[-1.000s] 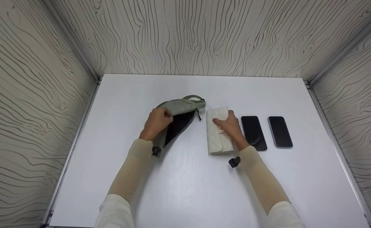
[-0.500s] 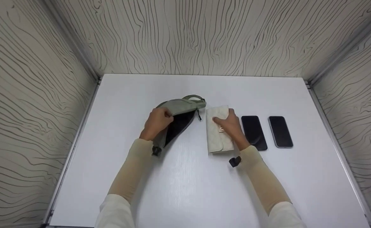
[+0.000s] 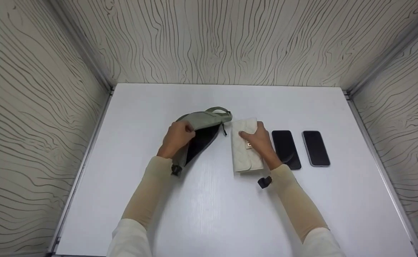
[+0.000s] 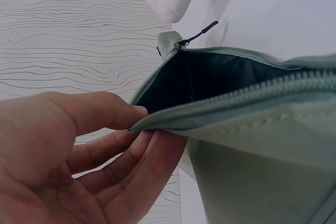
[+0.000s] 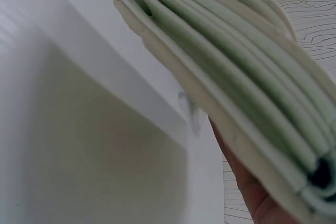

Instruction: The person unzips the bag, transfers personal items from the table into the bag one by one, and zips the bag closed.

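Observation:
My left hand [image 3: 176,137] pinches the rim of a green zip bag [image 3: 203,119] between thumb and fingers. The bag's mouth gapes, showing a dark lining; a black zipper pull [image 4: 203,31] sticks out at its far end in the left wrist view. To the bag's right, my right hand [image 3: 260,142] grips a cream quilted wallet [image 3: 242,157], thumb on its front face near a small metal clasp [image 3: 248,145]. The right wrist view shows the wallet's folded inner compartments [image 5: 226,56] end-on, with a shadow cast on the table beside it. Fingers behind the wallet are mostly hidden.
Right of the wallet, two dark-screened phones lie flat on the white table [image 3: 209,214]: a nearer black phone [image 3: 286,148], partly behind my right wrist, and a second phone [image 3: 316,148]. Wood-grain patterned panels [image 3: 216,43] stand around the back and sides.
The wallet has shifted slightly away from me and a touch left in my right hand. My left hand and the bag have stayed in place.

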A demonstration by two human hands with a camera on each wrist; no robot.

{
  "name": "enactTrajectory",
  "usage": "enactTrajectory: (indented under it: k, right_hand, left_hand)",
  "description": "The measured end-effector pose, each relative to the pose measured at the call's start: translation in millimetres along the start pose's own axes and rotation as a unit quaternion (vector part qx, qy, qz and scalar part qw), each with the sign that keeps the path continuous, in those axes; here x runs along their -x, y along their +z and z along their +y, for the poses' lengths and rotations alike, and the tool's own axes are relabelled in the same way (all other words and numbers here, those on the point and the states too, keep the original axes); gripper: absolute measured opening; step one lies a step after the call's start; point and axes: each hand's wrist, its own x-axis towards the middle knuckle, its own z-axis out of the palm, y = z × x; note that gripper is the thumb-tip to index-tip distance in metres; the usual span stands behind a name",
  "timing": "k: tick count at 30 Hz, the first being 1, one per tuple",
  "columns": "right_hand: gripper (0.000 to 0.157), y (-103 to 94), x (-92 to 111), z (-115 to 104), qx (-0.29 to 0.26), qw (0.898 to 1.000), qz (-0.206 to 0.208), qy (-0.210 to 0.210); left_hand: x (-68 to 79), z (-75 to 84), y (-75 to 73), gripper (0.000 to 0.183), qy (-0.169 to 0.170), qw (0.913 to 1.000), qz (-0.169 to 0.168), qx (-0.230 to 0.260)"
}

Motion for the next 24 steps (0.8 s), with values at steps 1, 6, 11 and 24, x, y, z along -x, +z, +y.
enactTrajectory:
  k: [1, 6, 11, 24]
  right_hand:
    - [0.088, -0.1, 1, -1, 0.0, 1.0, -0.001, 0.001]
    - [0.088, 0.9, 3, -7, -0.007, 1.0, -0.006, 0.005]
    - [0.09, 1.7, 3, -11, -0.009, 1.0, -0.006, 0.007]
    - [0.09, 5.7, 7, -16, -0.004, 1.0, -0.017, -0.006]
  left_hand:
    - [0.2, -0.1, 0.0, 0.015, 0.0, 1.0, 0.001, -0.001]
    - [0.5, -1.1, 1.1, 0.013, -0.005, 1.0, 0.005, 0.002]
    - [0.2, -1.2, 1.8, 0.014, -0.011, 0.9999, 0.004, 0.002]
    - [-0.5, -0.1, 0.5, 0.018, -0.003, 0.9999, -0.005, -0.008]
